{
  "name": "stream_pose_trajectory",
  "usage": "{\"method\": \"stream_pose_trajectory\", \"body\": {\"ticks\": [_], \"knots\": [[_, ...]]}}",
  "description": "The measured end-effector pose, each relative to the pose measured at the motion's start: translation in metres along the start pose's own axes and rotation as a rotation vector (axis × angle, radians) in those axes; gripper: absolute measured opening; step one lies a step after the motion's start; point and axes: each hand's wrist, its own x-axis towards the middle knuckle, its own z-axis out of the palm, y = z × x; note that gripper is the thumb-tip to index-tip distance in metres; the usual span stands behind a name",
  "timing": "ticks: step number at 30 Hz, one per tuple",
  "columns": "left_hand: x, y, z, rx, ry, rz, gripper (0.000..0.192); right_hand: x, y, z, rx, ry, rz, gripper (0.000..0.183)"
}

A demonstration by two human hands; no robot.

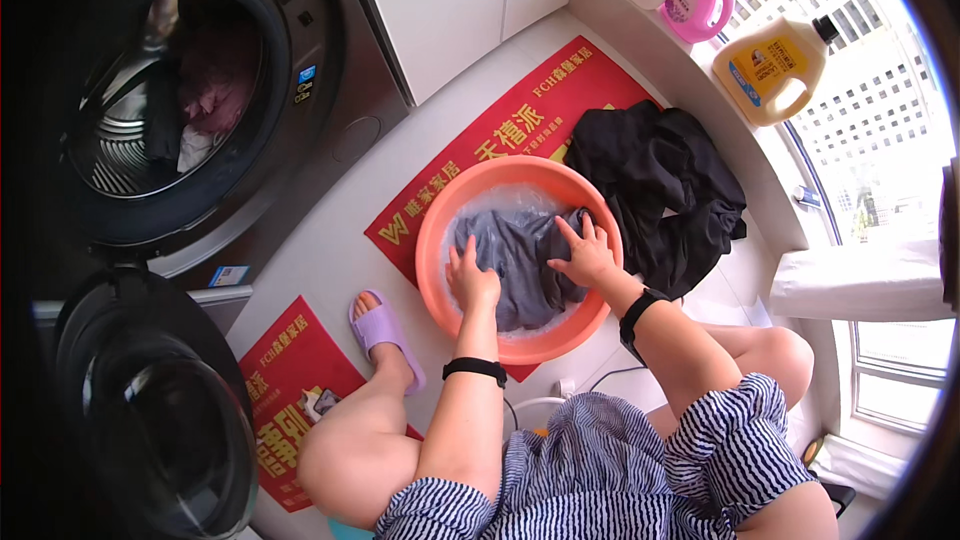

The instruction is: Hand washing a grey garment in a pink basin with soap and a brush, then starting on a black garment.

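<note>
A grey wet garment (517, 270) lies bunched in soapy water inside an orange plastic basin (517, 351). My left hand (472, 277) is at the garment's left side, fingers apart and partly over the suds. On the right side, my right hand (585, 251) rests on the cloth with its fingers spread. Neither hand visibly grips the fabric, though some fingertips are hard to make out against it. Foam shows around the cloth, mostly along the basin's far side.
Black clothing (667, 180) lies heaped right of the basin, on a red printed mat (480, 135) and the floor. A front-loading washing machine (322, 112) stands at left, its round door (165, 420) swung open, laundry inside. Detergent bottles (772, 71) line the window ledge.
</note>
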Motion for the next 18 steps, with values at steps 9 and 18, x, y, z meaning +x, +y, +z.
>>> {"method": "stream_pose_trajectory", "body": {"ticks": [9, 18], "knots": [[0.006, 0.002, 0.047, 0.104, -0.049, -0.098, 0.087, 0.044, -0.039, 0.063, -0.055, 0.015, 0.0, 0.084], [0.03, -0.006, 0.073, 0.009, -0.071, -0.233, 0.076, 0.096, -0.023, 0.093, 0.032, 0.171, -0.062, 0.063]]}}
